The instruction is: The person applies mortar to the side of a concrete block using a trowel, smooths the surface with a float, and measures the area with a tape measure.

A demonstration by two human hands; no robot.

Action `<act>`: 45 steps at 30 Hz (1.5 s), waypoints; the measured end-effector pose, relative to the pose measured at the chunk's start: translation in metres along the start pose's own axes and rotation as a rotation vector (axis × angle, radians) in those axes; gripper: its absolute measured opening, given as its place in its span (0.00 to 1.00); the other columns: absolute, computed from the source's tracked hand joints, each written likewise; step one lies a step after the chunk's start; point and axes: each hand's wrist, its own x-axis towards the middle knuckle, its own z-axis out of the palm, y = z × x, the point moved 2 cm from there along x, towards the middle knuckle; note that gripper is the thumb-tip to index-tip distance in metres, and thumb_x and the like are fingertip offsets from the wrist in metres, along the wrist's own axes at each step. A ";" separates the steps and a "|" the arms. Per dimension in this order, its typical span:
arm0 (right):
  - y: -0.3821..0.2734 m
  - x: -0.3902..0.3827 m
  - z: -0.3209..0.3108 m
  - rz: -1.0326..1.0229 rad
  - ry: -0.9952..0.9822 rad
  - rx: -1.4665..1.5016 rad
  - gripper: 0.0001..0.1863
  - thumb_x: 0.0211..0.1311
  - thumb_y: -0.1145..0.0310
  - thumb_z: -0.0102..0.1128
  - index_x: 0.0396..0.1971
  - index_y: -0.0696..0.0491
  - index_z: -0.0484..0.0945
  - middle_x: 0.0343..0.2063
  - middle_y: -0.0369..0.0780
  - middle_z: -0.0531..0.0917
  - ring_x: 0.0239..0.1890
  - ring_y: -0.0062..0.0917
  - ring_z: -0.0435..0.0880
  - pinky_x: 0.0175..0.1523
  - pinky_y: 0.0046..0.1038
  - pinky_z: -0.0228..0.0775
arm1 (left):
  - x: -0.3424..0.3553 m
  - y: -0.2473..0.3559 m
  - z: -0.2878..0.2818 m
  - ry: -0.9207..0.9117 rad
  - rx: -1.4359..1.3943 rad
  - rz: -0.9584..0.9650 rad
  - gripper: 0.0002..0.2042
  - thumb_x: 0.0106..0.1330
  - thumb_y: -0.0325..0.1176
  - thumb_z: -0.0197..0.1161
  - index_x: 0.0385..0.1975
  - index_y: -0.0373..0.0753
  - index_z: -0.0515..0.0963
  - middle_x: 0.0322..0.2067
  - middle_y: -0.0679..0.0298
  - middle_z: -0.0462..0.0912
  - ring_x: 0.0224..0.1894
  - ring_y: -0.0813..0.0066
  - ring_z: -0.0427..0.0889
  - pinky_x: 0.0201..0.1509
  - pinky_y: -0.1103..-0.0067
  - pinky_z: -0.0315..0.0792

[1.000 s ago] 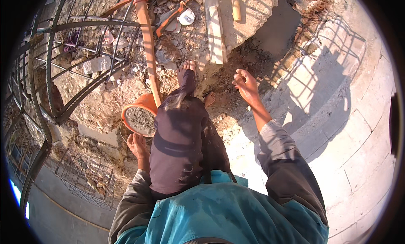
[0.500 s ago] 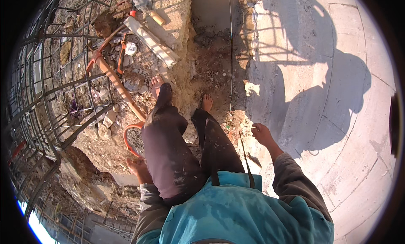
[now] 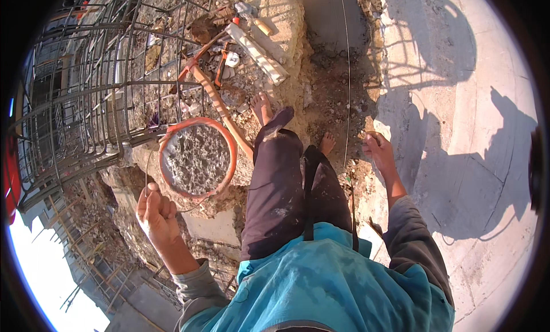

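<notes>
My left hand (image 3: 157, 217) is closed round the thin wire handle of a bucket with an orange rim (image 3: 232, 160). Lumpy grey wet mortar (image 3: 196, 160) fills the bucket, which hangs to the left of my legs, over the rough ground. On the other side, my right hand (image 3: 379, 154) has its fingers curled in, and no object shows in it. It is above the edge of the pale slab, close to a taut string (image 3: 348, 74). My bare feet stand apart, the left on the rubble bank and the right down in the trench.
A pickaxe (image 3: 220, 105) lies on the rubble beside an orange-handled tool (image 3: 220, 68), a white tape measure (image 3: 232, 59) and a pale long bar (image 3: 256, 52). A rebar cage (image 3: 109, 85) rises on the left. Along the trench (image 3: 332, 79) runs the concrete slab (image 3: 487, 177).
My left hand has lifted outward to the left, and the mortar-filled bucket has come out from behind my leg. The view has shifted left; my right hand is slightly higher.
</notes>
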 end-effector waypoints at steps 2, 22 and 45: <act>-0.014 0.008 0.047 -0.027 -0.030 0.178 0.21 0.69 0.54 0.56 0.51 0.55 0.76 0.38 0.40 0.82 0.33 0.24 0.84 0.40 0.27 0.79 | -0.016 0.042 0.024 -0.248 0.043 0.095 0.19 0.65 0.36 0.66 0.48 0.30 0.72 0.17 0.79 0.57 0.16 0.91 0.52 0.17 0.87 0.49; 0.019 -0.025 0.080 -0.014 0.118 0.557 0.23 0.76 0.54 0.42 0.56 0.57 0.71 0.49 0.43 0.79 0.47 0.28 0.81 0.50 0.32 0.76 | -0.017 -0.009 0.301 -1.346 0.458 0.080 0.13 0.55 0.33 0.69 0.34 0.33 0.77 0.13 0.76 0.54 0.16 0.87 0.52 0.21 0.81 0.49; -0.120 -0.033 -0.062 -0.126 1.107 -0.031 0.33 0.74 0.47 0.39 0.65 0.60 0.64 0.60 0.47 0.72 0.59 0.35 0.75 0.61 0.36 0.72 | 0.011 -0.313 0.426 -0.825 0.001 -0.461 0.09 0.55 0.28 0.65 0.22 0.38 0.69 0.14 0.68 0.71 0.17 0.82 0.69 0.22 0.78 0.67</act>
